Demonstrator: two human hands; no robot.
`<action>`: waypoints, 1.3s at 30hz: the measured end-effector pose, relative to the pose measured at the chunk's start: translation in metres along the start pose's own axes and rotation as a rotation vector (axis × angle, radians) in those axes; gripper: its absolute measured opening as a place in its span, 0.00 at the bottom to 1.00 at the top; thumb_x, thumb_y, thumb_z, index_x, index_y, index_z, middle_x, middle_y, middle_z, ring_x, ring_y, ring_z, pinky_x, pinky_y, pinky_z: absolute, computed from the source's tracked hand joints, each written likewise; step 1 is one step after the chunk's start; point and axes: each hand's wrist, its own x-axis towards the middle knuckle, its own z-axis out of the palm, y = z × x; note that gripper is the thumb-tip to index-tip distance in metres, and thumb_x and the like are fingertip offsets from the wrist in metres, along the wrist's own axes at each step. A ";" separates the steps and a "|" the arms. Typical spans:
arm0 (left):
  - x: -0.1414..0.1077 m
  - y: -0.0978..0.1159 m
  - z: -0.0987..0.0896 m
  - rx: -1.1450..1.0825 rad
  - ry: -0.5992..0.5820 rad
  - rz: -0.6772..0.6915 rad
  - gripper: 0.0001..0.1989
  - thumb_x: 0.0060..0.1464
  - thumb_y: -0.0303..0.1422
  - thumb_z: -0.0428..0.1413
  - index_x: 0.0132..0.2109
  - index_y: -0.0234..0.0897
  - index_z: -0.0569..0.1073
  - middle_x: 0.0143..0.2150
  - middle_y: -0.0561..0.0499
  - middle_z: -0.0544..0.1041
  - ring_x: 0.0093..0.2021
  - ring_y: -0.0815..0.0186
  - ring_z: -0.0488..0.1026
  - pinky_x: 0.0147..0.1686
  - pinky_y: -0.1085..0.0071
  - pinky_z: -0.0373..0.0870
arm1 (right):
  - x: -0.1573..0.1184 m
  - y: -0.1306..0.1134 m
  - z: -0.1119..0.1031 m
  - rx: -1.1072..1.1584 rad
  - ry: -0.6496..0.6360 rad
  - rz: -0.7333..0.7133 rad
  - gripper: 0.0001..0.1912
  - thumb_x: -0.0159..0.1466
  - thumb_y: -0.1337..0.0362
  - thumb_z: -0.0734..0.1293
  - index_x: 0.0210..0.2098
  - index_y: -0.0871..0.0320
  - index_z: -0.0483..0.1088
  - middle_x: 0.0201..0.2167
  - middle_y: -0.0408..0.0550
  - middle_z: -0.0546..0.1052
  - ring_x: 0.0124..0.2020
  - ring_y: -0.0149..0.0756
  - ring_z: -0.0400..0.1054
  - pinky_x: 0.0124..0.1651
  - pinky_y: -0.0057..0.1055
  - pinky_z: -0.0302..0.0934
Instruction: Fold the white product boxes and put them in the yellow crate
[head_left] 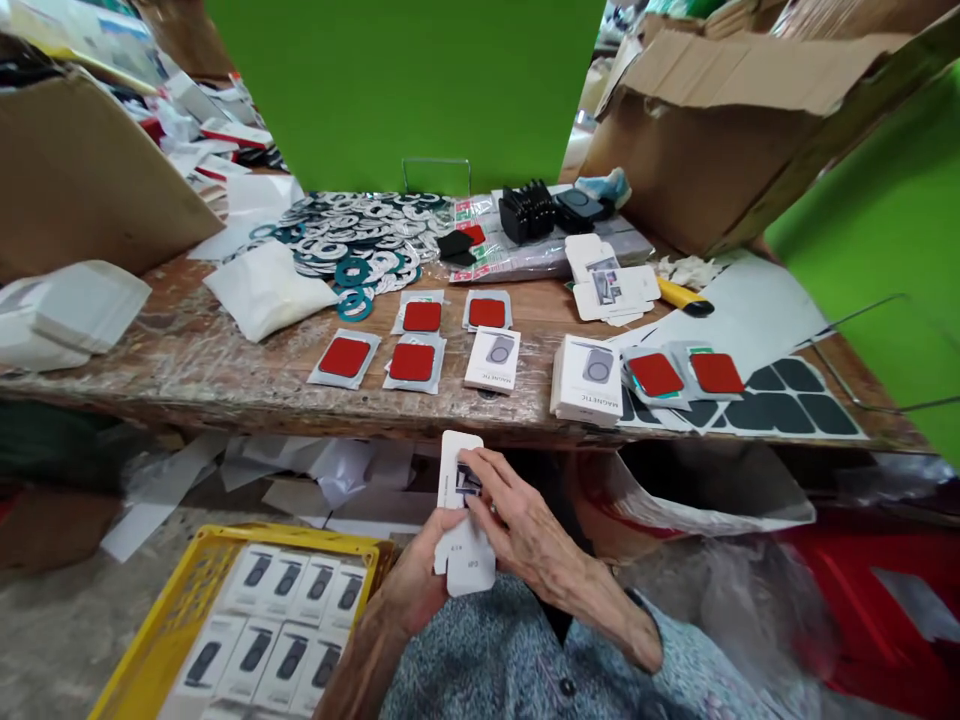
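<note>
Below the table's front edge, both my hands hold a small white product box (459,470) with a dark picture on it. My left hand (420,585) grips its lower end from beneath. My right hand (517,525) lies over its right side, fingertips pressed on the picture. On the wooden table (187,350) in front lie several red pads in clear sleeves (411,362), two finished white boxes marked MAGNETIC (493,358), and a stack of the same boxes (589,378). Two more red pads (684,374) rest on a sheet of black pads (795,395).
A yellow crate (161,625) at lower left holds rows of packed white boxes. A pile of white and teal rings (360,240), black parts (529,210), flat cards (611,285) and a yellow cutter (682,297) lie farther back. Cardboard boxes (712,140) stand at both sides.
</note>
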 end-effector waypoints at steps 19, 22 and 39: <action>-0.002 -0.033 -0.032 0.093 -0.241 0.030 0.23 0.48 0.54 0.61 0.36 0.37 0.82 0.30 0.44 0.78 0.25 0.63 0.71 0.27 0.63 0.70 | -0.012 0.012 -0.033 0.861 -0.587 0.483 0.16 0.66 0.51 0.65 0.33 0.58 0.66 0.15 0.35 0.69 0.17 0.26 0.62 0.28 0.25 0.56; 0.005 -0.033 -0.034 0.203 -0.185 0.007 0.25 0.50 0.55 0.59 0.41 0.37 0.80 0.33 0.46 0.78 0.30 0.63 0.73 0.30 0.67 0.69 | -0.013 0.013 -0.030 0.787 -0.519 0.472 0.13 0.68 0.53 0.63 0.34 0.56 0.64 0.14 0.34 0.68 0.17 0.27 0.64 0.27 0.25 0.57; 0.027 -0.041 -0.021 0.493 0.509 0.472 0.14 0.49 0.44 0.62 0.35 0.37 0.78 0.30 0.50 0.80 0.31 0.64 0.74 0.31 0.72 0.69 | -0.025 0.021 0.000 0.212 0.147 0.434 0.13 0.61 0.61 0.68 0.45 0.56 0.67 0.38 0.47 0.73 0.31 0.33 0.68 0.36 0.32 0.64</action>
